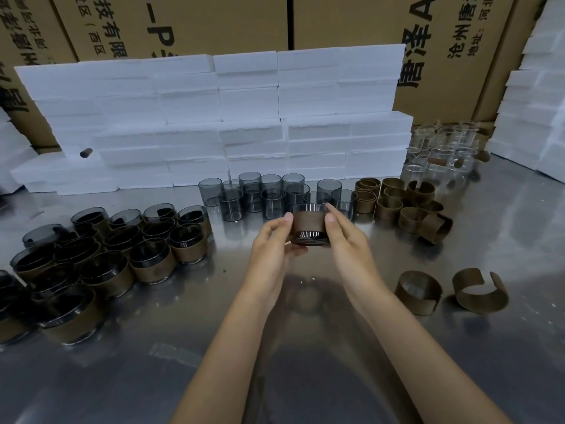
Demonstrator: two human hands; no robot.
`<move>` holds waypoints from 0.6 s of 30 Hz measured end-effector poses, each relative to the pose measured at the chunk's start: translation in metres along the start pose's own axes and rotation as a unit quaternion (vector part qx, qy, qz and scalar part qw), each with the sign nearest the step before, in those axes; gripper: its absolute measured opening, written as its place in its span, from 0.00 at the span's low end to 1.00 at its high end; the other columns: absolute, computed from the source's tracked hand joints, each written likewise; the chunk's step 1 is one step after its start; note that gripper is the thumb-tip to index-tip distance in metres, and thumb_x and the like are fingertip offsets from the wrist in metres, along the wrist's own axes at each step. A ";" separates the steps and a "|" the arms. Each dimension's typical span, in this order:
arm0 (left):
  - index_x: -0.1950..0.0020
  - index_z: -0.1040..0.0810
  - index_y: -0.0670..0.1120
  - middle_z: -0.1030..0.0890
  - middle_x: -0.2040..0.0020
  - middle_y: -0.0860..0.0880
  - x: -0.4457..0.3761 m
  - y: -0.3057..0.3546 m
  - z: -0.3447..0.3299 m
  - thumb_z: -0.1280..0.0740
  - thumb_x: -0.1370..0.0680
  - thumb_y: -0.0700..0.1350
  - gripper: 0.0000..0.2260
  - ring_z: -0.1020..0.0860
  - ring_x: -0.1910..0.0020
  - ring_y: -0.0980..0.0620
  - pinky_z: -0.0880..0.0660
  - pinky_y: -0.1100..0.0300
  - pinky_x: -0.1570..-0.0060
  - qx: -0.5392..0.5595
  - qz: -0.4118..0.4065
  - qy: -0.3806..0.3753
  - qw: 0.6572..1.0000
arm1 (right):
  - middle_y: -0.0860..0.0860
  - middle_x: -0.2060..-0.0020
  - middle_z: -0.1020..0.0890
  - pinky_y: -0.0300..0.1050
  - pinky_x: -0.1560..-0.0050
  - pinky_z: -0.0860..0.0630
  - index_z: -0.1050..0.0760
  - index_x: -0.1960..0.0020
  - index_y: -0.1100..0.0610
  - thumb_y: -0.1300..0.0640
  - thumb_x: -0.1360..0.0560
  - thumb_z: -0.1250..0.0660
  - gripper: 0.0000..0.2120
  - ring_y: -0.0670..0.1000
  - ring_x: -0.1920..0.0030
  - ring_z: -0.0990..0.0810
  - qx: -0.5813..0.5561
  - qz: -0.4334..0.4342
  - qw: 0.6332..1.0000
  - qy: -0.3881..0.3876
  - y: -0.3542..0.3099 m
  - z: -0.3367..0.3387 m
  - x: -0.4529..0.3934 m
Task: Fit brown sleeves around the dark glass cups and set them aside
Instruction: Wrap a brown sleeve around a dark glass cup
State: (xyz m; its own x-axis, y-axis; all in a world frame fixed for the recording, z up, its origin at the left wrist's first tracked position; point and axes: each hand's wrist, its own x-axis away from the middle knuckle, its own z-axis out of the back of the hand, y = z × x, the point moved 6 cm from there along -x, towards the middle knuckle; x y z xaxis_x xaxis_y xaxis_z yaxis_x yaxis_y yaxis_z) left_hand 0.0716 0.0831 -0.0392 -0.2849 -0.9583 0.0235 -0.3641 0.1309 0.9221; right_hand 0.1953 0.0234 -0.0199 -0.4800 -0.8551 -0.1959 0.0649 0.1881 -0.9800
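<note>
I hold one dark glass cup (309, 224) above the table's middle, a brown sleeve wrapped around its body. My left hand (270, 243) grips its left side and my right hand (347, 237) grips its right side. Behind it stand several bare dark glass cups (269, 197). Several sleeved cups (91, 255) are grouped at the left. Loose brown sleeves (403, 203) lie in a pile at the right, and two more sleeves (419, 290) (478, 290) rest near my right forearm.
The steel table (214, 347) is shiny. A wall of white foam blocks (232, 123) runs along the back, with cardboard boxes (214, 22) behind it. Clear glass cups (440, 151) stand at the back right. More foam (538, 102) is stacked at the right edge.
</note>
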 end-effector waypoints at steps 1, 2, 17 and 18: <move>0.44 0.22 0.42 0.17 0.50 0.41 -0.001 0.002 0.001 0.36 0.16 0.47 0.09 0.18 0.54 0.48 0.18 0.55 0.52 0.014 0.001 0.001 1.000 | 0.44 0.34 0.24 0.23 0.39 0.33 0.28 0.26 0.53 0.56 0.14 0.41 0.18 0.41 0.31 0.29 0.010 0.014 1.000 -0.005 -0.001 0.000 0.000; 0.44 0.21 0.41 0.17 0.50 0.41 -0.002 0.003 0.001 0.37 0.15 0.45 0.09 0.18 0.53 0.48 0.18 0.56 0.51 0.023 0.001 0.002 1.000 | 0.44 0.34 0.24 0.20 0.41 0.34 0.28 0.25 0.53 0.59 0.14 0.41 0.18 0.41 0.31 0.29 0.022 0.025 0.999 -0.005 -0.001 0.001 0.000; 0.46 0.16 0.51 0.13 0.53 0.57 0.002 0.014 0.010 0.17 0.33 0.50 0.18 0.15 0.52 0.61 0.23 0.71 0.54 -0.202 -0.047 -0.018 0.978 | 0.35 0.52 0.17 0.29 0.45 0.23 0.22 0.43 0.42 0.61 0.17 0.36 0.13 0.37 0.45 0.19 0.029 -0.043 0.998 -0.046 0.018 -0.006 0.000; 0.47 0.16 0.51 0.13 0.55 0.58 0.001 0.015 0.013 0.17 0.33 0.48 0.17 0.16 0.55 0.62 0.24 0.73 0.58 -0.206 -0.044 -0.008 0.978 | 0.35 0.51 0.18 0.27 0.47 0.24 0.22 0.42 0.42 0.60 0.16 0.38 0.13 0.36 0.47 0.19 0.055 -0.047 0.996 -0.052 0.019 -0.007 0.000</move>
State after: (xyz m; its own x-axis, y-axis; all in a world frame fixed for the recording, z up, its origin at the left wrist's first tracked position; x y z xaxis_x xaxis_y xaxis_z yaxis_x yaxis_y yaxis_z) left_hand 0.0541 0.0874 -0.0309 -0.2839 -0.9566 -0.0663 -0.0014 -0.0687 0.9976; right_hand 0.1899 0.0304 -0.0386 -0.3958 -0.9129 -0.1000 0.1214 0.0560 -0.9910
